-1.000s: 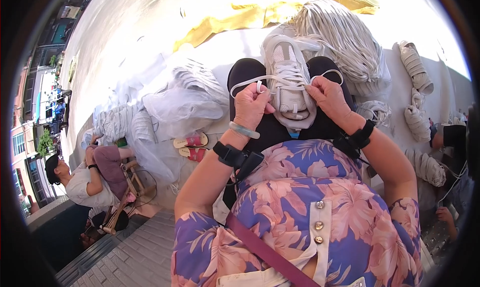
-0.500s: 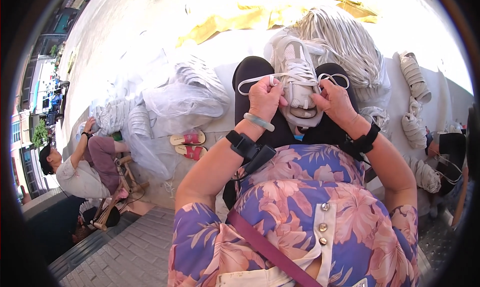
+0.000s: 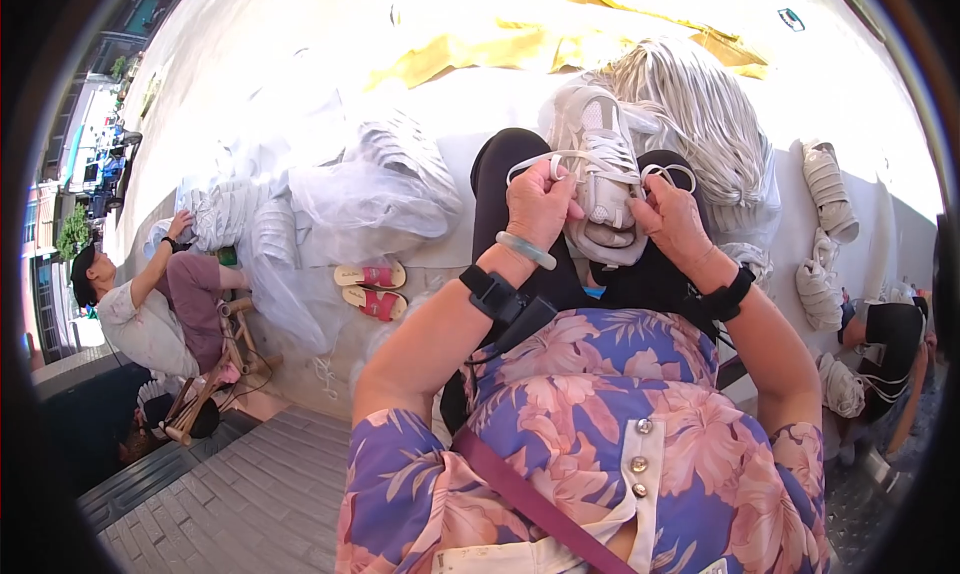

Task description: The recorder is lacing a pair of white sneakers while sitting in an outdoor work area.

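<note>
A pale grey and white sneaker (image 3: 602, 196) rests between my knees, its toe pointing away from me. White laces (image 3: 597, 157) cross over its front, with a loop standing out on each side. My left hand (image 3: 538, 209) pinches the lace at the shoe's left side, thumb against fingers. On the other side, my right hand (image 3: 672, 224) is closed on the lace by the eyelets, with a loop rising above its fingers. The lace ends inside both hands are hidden.
Beyond my right knee lies a thick bundle of white laces (image 3: 700, 124). Rows of pale shoes (image 3: 400, 164), partly under clear plastic, are at left, near red sandals (image 3: 375, 304). A co-worker (image 3: 150, 314) sits far left; another person's dark-clad leg (image 3: 893, 344) shows at right. Yellow sheeting (image 3: 470, 49) lies ahead.
The lace loop at my left hand has become shorter, drawn in toward the shoe. Both hands stay close to the laces. The whole view has shifted slightly.
</note>
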Demonstrator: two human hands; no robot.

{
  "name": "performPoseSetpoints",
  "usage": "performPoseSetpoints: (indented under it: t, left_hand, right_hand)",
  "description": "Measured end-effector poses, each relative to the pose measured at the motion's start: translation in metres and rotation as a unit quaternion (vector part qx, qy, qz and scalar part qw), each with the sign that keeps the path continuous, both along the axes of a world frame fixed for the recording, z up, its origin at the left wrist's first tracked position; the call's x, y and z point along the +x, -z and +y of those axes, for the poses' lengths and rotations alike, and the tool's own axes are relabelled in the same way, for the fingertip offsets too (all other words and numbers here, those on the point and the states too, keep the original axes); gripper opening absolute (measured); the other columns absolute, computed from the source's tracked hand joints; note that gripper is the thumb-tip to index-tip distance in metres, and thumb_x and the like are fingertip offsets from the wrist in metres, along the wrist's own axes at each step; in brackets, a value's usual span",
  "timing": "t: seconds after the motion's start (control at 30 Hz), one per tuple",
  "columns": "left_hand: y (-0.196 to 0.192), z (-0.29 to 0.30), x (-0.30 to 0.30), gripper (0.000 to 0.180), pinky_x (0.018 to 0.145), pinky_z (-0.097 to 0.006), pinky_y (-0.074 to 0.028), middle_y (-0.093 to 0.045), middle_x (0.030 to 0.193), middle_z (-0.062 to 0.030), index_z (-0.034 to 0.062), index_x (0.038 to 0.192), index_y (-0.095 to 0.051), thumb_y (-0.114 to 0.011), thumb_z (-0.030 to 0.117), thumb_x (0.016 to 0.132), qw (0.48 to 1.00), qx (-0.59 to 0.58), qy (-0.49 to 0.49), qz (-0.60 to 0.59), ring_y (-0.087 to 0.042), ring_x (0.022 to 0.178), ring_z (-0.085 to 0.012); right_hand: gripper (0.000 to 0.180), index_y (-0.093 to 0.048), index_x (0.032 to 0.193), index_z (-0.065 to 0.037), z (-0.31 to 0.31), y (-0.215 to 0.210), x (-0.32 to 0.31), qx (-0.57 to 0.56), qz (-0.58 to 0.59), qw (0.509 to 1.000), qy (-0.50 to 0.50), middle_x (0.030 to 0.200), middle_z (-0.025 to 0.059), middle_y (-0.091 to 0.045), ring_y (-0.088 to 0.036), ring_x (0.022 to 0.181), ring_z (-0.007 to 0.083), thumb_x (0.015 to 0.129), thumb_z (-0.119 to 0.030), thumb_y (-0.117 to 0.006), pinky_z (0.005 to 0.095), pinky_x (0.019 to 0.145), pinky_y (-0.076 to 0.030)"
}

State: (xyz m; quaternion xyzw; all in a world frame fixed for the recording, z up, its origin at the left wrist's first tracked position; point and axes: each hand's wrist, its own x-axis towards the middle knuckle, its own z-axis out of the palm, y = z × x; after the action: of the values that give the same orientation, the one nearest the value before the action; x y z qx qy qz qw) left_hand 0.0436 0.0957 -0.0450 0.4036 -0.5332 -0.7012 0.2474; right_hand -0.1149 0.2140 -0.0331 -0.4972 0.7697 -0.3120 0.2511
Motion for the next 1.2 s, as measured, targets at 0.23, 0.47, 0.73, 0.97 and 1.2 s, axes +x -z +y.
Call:
performPoseSetpoints:
  t: [0.23, 0.47, 0.73, 0.97, 1.2]
  left_hand:
    - [-0.009, -0.005, -0.005, 0.009, 0.045, -0.021, -0.042, -0.055, 0.058, -0.0010, 0.0028, 0.077, -0.056, -0.055, 0.008, 0.084, 0.985, -0.156, 0.042, -0.060, -0.051, 0.047, -0.0073]
    - [-0.011, -0.030, -0.002, 0.008, 0.041, -0.020, -0.039, -0.054, 0.057, 0.0001, 0.0031, 0.076, -0.056, -0.058, 0.008, 0.083, 0.988, 0.023, 0.142, -0.045, -0.048, 0.043, -0.0055]
    - [-0.008, -0.015, -0.008, 0.012, 0.040, -0.020, -0.037, -0.051, 0.057, 0.0019, 0.0013, 0.075, -0.053, -0.060, 0.008, 0.082, 0.981, -0.121, 0.119, -0.097, -0.046, 0.044, -0.0034]
    - [-0.024, -0.002, 0.011, 0.030, 0.046, -0.025, -0.042, -0.052, 0.064, -0.0025, 0.0029, 0.088, -0.053, -0.073, 0.018, 0.070, 0.924, -0.344, 0.065, -0.155, -0.049, 0.049, -0.0101]
    - [-0.014, 0.001, 0.018, 0.035, 0.056, -0.029, -0.045, -0.056, 0.071, -0.0084, 0.0016, 0.096, -0.055, -0.070, 0.019, 0.070, 0.899, -0.409, 0.107, -0.115, -0.055, 0.055, -0.0177]
  right_hand:
    - [0.017, -0.051, 0.080, 0.000, 0.002, 0.002, 0.001, -0.041, 0.010, 0.999, -0.025, 0.066, 0.0185, -0.053, -0.055, 0.065, 0.0352, 0.080, -0.016, -0.055, 0.0400, 0.060, -0.042]
    - [0.017, -0.052, 0.078, 0.001, 0.005, 0.006, -0.002, -0.002, -0.117, 0.993, 0.003, 0.064, 0.0192, -0.052, -0.053, 0.060, 0.0347, 0.081, -0.015, -0.055, 0.0383, 0.056, -0.042]
    - [0.024, -0.054, 0.074, 0.001, 0.004, 0.014, -0.005, -0.028, -0.119, 0.992, -0.003, 0.060, 0.0176, -0.052, -0.053, 0.054, 0.0307, 0.080, -0.022, -0.060, 0.0370, 0.054, -0.042]
    - [0.028, -0.059, 0.073, 0.000, 0.000, -0.025, 0.002, 0.050, -0.013, 0.998, 0.020, 0.062, 0.0130, -0.057, -0.056, 0.055, 0.0204, 0.077, -0.027, -0.064, 0.0332, 0.055, -0.043]
    - [0.017, -0.058, 0.073, -0.001, -0.029, -0.020, 0.031, -0.178, -0.044, 0.981, -0.055, 0.074, 0.0149, -0.059, -0.059, 0.067, 0.0283, 0.078, -0.017, -0.058, 0.0358, 0.060, -0.045]
